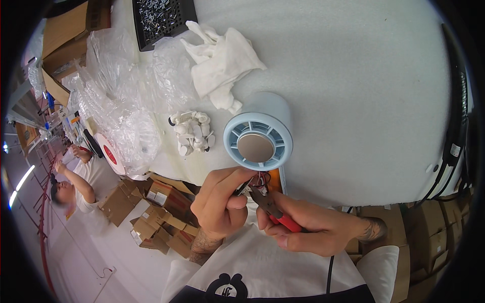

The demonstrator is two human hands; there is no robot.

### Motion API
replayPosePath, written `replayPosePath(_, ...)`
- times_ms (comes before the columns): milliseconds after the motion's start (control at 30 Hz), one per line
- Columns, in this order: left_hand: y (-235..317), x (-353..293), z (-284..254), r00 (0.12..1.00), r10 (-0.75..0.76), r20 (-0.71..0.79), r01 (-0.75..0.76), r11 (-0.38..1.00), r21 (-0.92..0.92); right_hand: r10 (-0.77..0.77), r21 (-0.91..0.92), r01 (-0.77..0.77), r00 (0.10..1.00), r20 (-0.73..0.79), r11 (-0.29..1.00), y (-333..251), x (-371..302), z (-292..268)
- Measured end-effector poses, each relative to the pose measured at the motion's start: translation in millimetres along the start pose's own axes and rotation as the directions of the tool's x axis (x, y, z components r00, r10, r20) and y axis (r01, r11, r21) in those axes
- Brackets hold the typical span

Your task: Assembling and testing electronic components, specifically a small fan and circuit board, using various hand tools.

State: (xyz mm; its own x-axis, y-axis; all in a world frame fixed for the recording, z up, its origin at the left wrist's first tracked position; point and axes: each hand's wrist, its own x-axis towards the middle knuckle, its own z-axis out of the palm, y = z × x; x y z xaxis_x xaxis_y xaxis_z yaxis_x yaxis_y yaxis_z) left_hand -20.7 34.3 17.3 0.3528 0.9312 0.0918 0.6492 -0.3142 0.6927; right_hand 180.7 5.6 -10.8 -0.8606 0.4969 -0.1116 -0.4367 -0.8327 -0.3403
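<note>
A light blue handheld fan (258, 143) with a grey round centre lies on the table, its head away from me. Thin wires (262, 178) come out at its opened handle, where an orange part (275, 181) shows. My left hand (220, 201) is closed, pinching the wires and a small dark part just below the fan head. My right hand (316, 227) grips red-handled pliers (283, 218). The plier jaws are at the wires, close to my left fingertips; whether they bite on a wire is too small to tell.
On the white table (364, 101) lie a white cloth (222, 63), a pile of small white parts (193, 132), clear plastic bags (121, 101) and a black tray (164, 20) of screws. Cardboard boxes (166, 212) stand below. Another person (83, 177) works at the far left.
</note>
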Motion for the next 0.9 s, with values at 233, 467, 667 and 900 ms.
replayPosePath(233, -6.3, 4.3, -4.3, 0.997, -0.076, 0.001, 0.075, 0.988, -0.134, 0.043, 0.044, -0.043, 0.999, -0.007, 0.998, -5.2, -5.3, 1.1)
replayPosePath(467, -0.1, 7.5, -2.5, 0.993, -0.12, 0.021, 0.122, 0.976, -0.181, 0.032, -0.102, -0.027, 0.998, 0.045, 0.994, 0.9, -7.4, -1.9)
replayPosePath(667, -0.5, 5.7, -0.8, 0.979, -0.203, 0.028, 0.204, 0.951, -0.231, -0.005, -0.188, 0.009, 1.0, 0.023, 0.982, 8.1, -3.8, 7.0)
replayPosePath(900, -7.8, -6.8, 0.4, 0.961, -0.275, 0.012, 0.232, 0.787, -0.572, 0.019, -0.161, -0.021, 1.0, -0.015, 0.987, 4.2, -2.3, 8.4)
